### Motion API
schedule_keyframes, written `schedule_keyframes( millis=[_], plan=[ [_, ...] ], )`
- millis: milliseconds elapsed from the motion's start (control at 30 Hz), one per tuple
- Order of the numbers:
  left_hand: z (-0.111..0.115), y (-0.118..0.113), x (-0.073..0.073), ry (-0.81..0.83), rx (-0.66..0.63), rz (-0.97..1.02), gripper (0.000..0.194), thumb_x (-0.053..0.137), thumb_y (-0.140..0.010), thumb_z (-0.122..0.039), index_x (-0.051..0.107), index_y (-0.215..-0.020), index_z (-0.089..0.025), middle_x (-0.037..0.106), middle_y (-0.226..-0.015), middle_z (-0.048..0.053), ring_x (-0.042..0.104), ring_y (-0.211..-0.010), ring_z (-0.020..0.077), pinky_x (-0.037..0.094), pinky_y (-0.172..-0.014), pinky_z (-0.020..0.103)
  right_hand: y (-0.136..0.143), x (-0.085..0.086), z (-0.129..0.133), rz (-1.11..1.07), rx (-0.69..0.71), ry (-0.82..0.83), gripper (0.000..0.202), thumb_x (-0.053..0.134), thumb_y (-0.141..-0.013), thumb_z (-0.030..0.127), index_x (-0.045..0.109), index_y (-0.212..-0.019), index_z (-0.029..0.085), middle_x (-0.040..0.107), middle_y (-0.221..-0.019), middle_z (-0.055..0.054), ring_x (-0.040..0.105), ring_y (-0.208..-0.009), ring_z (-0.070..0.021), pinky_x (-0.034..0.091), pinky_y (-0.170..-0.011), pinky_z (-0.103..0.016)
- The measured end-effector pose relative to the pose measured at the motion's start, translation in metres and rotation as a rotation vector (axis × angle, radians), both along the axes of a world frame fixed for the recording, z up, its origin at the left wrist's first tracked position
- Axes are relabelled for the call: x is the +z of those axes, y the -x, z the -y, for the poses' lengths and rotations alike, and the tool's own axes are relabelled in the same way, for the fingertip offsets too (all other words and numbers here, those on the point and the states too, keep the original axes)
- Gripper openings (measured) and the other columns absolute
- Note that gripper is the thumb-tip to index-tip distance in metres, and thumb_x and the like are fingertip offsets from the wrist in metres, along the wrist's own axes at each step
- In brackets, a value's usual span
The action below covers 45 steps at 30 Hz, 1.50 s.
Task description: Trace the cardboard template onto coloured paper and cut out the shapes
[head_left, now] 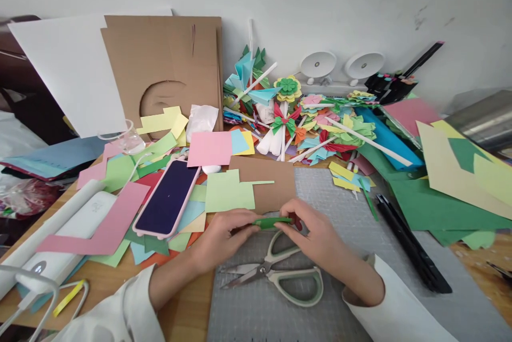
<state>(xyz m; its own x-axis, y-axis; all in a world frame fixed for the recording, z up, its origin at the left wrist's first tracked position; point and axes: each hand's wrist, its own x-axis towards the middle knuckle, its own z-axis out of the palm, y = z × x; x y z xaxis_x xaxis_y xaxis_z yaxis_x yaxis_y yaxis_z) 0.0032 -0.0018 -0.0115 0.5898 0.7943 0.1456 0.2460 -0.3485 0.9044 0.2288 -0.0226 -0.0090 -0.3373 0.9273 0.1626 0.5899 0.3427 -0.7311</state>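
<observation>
Between my two hands is a small folded piece of green paper, long and narrow. My left hand pinches its left end between thumb and fingers. At the other end, my right hand is closed on it with thumb and forefinger. Just below lies a pair of scissors with pale grey-green handles, blades apart and pointing left, on the grey cutting mat. Light green paper and a brown card lie beyond my hands.
A phone and coloured paper scraps lie to the left, beside a white power bank. Paper flowers pile up along the wall. Black pens and green sheets are on the right. Cardboard leans at the back.
</observation>
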Motion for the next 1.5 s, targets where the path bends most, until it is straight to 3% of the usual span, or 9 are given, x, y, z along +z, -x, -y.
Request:
schedule_keyframes(
  millis=[167, 367, 533, 667, 800, 1067, 1233, 1333, 1500],
  plan=[
    [0.002, -0.001, -0.004, -0.010, 0.065, -0.006, 0.034, 0.057, -0.091, -0.017, 0.064, -0.123, -0.026, 0.072, -0.109, 0.004, 0.067, -0.092, 0.0163, 0.052, -0.077, 0.024, -0.004, 0.005, -0.001, 0.009, 0.034, 0.009, 0.017, 0.055, -0.088, 0.010, 0.047, -0.093, 0.023, 0.054, -0.083, 0.002, 0.055, -0.071, -0.0127, 0.044, -0.065, -0.024],
    [0.003, -0.001, -0.004, -0.019, 0.112, 0.063, 0.030, 0.058, -0.090, -0.016, 0.068, -0.117, -0.024, 0.072, -0.106, 0.004, 0.068, -0.091, 0.0160, 0.053, -0.075, 0.023, -0.007, 0.004, -0.002, 0.015, 0.078, -0.010, 0.017, 0.052, -0.088, 0.008, 0.046, -0.093, 0.024, 0.053, -0.085, 0.002, 0.055, -0.071, -0.0128, 0.044, -0.067, -0.024],
    [0.003, -0.002, -0.003, -0.060, 0.072, 0.053, 0.034, 0.059, -0.089, -0.014, 0.066, -0.120, -0.028, 0.072, -0.111, 0.002, 0.068, -0.095, 0.0148, 0.053, -0.080, 0.022, -0.010, 0.002, -0.003, 0.052, 0.133, 0.038, 0.020, 0.053, -0.089, 0.009, 0.048, -0.101, 0.024, 0.057, -0.092, 0.000, 0.057, -0.078, -0.0144, 0.045, -0.071, -0.026],
    [0.002, -0.001, -0.005, -0.102, 0.063, 0.004, 0.035, 0.059, -0.090, -0.013, 0.065, -0.121, -0.028, 0.072, -0.112, 0.001, 0.068, -0.095, 0.0144, 0.053, -0.082, 0.022, -0.010, 0.002, -0.004, 0.060, 0.163, 0.015, 0.015, 0.051, -0.090, 0.008, 0.051, -0.095, 0.022, 0.056, -0.089, -0.001, 0.056, -0.079, -0.0148, 0.045, -0.072, -0.027],
    [0.002, 0.000, -0.008, -0.186, -0.030, -0.016, 0.034, 0.058, -0.092, -0.015, 0.063, -0.124, -0.026, 0.073, -0.110, 0.003, 0.068, -0.099, 0.0169, 0.053, -0.087, 0.025, -0.008, 0.006, -0.004, 0.040, 0.189, -0.032, 0.014, 0.053, -0.089, 0.007, 0.054, -0.093, 0.021, 0.058, -0.087, -0.001, 0.057, -0.082, -0.0156, 0.046, -0.072, -0.026],
    [0.000, 0.002, -0.011, -0.280, -0.130, -0.009, 0.045, 0.049, -0.096, -0.013, 0.050, -0.138, -0.030, 0.071, -0.114, 0.004, 0.069, -0.099, 0.0166, 0.054, -0.085, 0.028, -0.006, 0.009, -0.003, 0.014, 0.174, -0.023, 0.012, 0.052, -0.089, 0.011, 0.056, -0.088, 0.022, 0.062, -0.084, -0.002, 0.060, -0.079, -0.0164, 0.048, -0.070, -0.027],
    [0.002, 0.001, -0.009, -0.314, -0.090, -0.027, 0.043, 0.048, -0.096, -0.013, 0.053, -0.136, -0.028, 0.071, -0.116, 0.004, 0.068, -0.103, 0.0181, 0.055, -0.089, 0.029, -0.003, 0.011, -0.003, -0.020, 0.102, 0.015, 0.007, 0.053, -0.089, 0.016, 0.056, -0.085, 0.022, 0.061, -0.079, 0.000, 0.058, -0.070, -0.0140, 0.047, -0.065, -0.025],
    [0.002, 0.002, -0.005, -0.299, 0.038, -0.027, 0.039, 0.050, -0.094, -0.014, 0.057, -0.130, -0.027, 0.071, -0.116, 0.003, 0.069, -0.102, 0.0168, 0.055, -0.089, 0.026, -0.011, 0.018, -0.005, -0.044, 0.003, 0.014, 0.010, 0.054, -0.090, 0.024, 0.058, -0.081, 0.022, 0.063, -0.075, 0.000, 0.059, -0.066, -0.0139, 0.048, -0.061, -0.024],
    [-0.018, 0.018, 0.004, -0.278, 0.355, -0.026, 0.028, 0.052, -0.093, -0.025, 0.063, -0.119, -0.022, 0.071, -0.113, 0.006, 0.068, -0.101, 0.0197, 0.055, -0.089, 0.032, -0.080, 0.026, -0.018, -0.162, -0.409, 0.002, 0.031, 0.066, -0.077, 0.050, 0.062, -0.086, 0.020, 0.066, -0.072, -0.003, 0.063, -0.060, -0.0183, 0.053, -0.055, -0.030]
  ],
)
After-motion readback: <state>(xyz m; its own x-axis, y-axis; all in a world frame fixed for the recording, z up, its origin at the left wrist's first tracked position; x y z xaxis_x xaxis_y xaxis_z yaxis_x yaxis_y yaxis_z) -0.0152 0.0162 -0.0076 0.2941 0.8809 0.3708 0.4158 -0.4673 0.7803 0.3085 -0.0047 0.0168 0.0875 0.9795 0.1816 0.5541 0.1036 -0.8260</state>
